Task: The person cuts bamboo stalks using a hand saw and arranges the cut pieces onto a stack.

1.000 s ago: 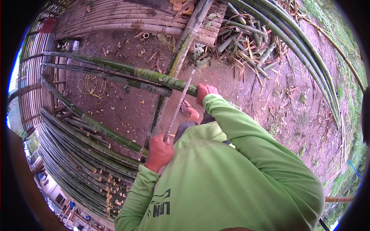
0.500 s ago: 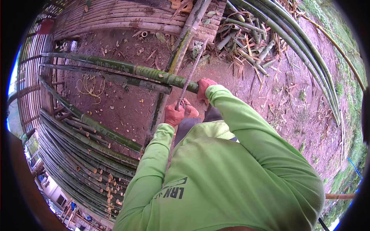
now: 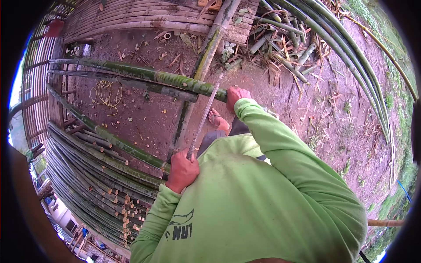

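My left hand (image 3: 182,170) is closed around the near end of a long, narrow saw (image 3: 205,115), held close to my shirt. The saw is seen nearly edge-on and slants away from me, crossing a green bamboo pole (image 3: 175,79) close to its right end. Just right of that crossing, my right hand (image 3: 237,97) wraps over the pole, hiding part of it. The pole rests across a thick bamboo beam (image 3: 206,57). Beside it lies a second, darker bamboo pole (image 3: 171,93), its cut end near the beam.
Stacked bamboo poles (image 3: 101,175) fill the lower left, beside a slatted fence (image 3: 35,87). A slatted bamboo platform (image 3: 144,19) stands at the top. Bamboo offcuts (image 3: 285,48) and long bent poles (image 3: 351,48) lie right. Yellow cord (image 3: 105,98) is on the ground. My bare foot (image 3: 218,120) shows below.
My left hand has drawn back toward my body, down and left, pulling the saw along its length across the pole. My right hand stays on the pole, barely shifted.
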A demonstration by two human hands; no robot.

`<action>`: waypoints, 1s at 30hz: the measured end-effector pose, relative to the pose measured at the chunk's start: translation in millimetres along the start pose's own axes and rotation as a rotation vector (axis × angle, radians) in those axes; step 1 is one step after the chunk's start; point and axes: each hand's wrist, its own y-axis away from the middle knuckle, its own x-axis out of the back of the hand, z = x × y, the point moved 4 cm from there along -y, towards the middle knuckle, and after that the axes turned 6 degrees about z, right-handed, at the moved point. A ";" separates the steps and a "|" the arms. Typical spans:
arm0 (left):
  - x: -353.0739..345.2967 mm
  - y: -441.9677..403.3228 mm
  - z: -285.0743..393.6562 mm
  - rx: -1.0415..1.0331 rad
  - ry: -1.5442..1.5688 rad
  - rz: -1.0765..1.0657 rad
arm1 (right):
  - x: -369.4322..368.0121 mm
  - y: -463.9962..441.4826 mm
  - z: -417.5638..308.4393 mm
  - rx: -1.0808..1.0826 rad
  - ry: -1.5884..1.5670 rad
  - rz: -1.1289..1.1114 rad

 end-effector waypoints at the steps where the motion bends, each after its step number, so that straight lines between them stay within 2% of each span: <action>1: -8.5 -17.6 -1.6 0.007 -0.009 -0.033 | 2.9 -3.2 2.8 -0.017 -0.007 -0.002; 4: -60.9 -106.8 19.7 -0.013 0.046 -0.053 | -8.6 -5.2 5.6 -0.044 -0.003 -0.052; 5: -76.8 -137.1 30.2 0.041 0.020 -0.130 | -11.8 -7.2 5.4 -0.033 -0.003 -0.046; 7: -100.9 -180.0 20.1 -0.007 -0.006 -0.061 | -11.4 -8.2 9.7 -0.035 -0.004 -0.042; 12: -109.4 -159.7 -9.1 -0.138 0.174 0.096 | -9.3 -6.6 4.9 -0.050 -0.003 -0.031; 15: -110.0 -140.3 -23.6 -0.256 0.314 0.194 | -1.8 -6.9 0.4 -0.059 0.048 -0.098; 19: -78.0 -101.4 -6.9 -0.056 0.254 0.074 | 6.4 -3.0 -5.1 -0.055 0.069 -0.084; 21: -52.2 -46.3 -25.4 -0.012 0.056 -0.040 | 5.5 -4.2 -6.2 -0.045 0.067 -0.066; 25: -14.6 19.3 -29.7 0.047 0.004 -0.064 | 8.9 -3.1 -6.2 -0.049 0.065 -0.087; 27: -25.1 -2.0 -29.0 0.052 -0.008 -0.001 | 5.4 -6.4 -2.4 -0.052 0.056 -0.093; 30: -58.6 -96.7 -12.0 0.068 0.094 -0.025 | -4.4 -6.2 -1.1 -0.054 0.045 -0.099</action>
